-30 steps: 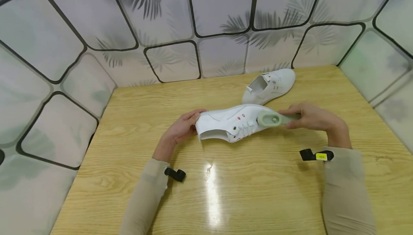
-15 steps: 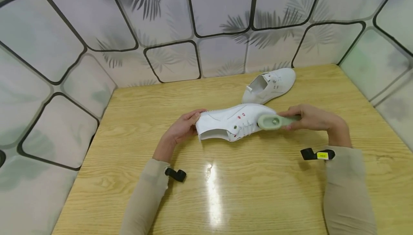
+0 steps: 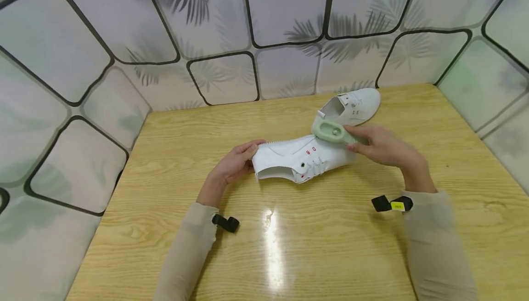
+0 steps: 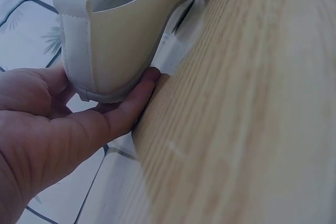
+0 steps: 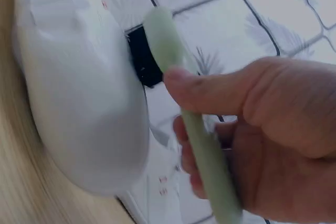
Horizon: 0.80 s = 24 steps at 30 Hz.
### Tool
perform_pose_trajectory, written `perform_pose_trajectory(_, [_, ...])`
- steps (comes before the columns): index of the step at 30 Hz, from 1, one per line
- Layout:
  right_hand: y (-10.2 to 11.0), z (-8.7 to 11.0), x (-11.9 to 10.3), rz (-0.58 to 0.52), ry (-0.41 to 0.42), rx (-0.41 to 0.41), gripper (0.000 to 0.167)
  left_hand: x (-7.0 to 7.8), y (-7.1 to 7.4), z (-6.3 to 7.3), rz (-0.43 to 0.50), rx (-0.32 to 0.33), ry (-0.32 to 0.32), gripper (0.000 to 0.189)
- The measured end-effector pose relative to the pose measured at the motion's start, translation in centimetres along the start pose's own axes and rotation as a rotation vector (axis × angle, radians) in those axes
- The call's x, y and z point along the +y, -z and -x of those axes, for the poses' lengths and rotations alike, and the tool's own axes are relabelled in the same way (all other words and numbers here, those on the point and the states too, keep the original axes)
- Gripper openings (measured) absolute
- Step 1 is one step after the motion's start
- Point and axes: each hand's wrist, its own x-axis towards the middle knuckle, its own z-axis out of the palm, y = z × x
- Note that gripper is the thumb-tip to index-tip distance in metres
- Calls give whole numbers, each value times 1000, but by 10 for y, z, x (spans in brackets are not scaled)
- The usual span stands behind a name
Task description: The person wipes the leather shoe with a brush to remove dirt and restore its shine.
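Note:
A white shoe (image 3: 285, 154) lies tilted on its side, its opening toward the person and its toe to the right. At the heel, my left hand (image 3: 237, 162) grips it; in the left wrist view the fingers (image 4: 131, 106) curl under the heel's sole edge. My right hand (image 3: 384, 147) holds a light green brush (image 3: 330, 131) by its handle, thumb on top. Dark bristles (image 5: 143, 56) in the right wrist view face the side of the shoe's front part; whether they touch it I cannot tell.
A second white shoe (image 3: 359, 105) stands upright behind the first, partly covered by the brush head. Both are on a wood-grain table (image 3: 173, 126). A patterned wall covering (image 3: 223, 78) borders the table at the back and sides.
My right hand has moved the brush up and left, from the toe's lace side to the shoe's far edge. The left hand and the shoe have stayed about the same.

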Motion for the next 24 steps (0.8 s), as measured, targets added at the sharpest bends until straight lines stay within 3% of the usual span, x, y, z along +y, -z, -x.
perform_pose_trajectory(4, [-9, -6, -17, 8, 65, -115, 51, 1, 0, 0, -13, -4, 2, 47])
perform_pose_trajectory(10, [-10, -7, -31, 73, 40, -63, 51, 2, -3, -2, -8, -3, -1, 46])
perform_pose_trajectory(16, [-19, -10, -45, 81, 98, -167, 51, 2, -2, 0, -10, -3, -3, 45])
perform_pose_trajectory(21, [-16, -8, -42, 119, 50, -41, 52, 3, -3, 1, -15, -7, 0, 46])
perform_pose_trajectory(24, [-20, -9, -40, 114, 73, -79, 52, 4, -2, 3, -3, 2, 18, 45])
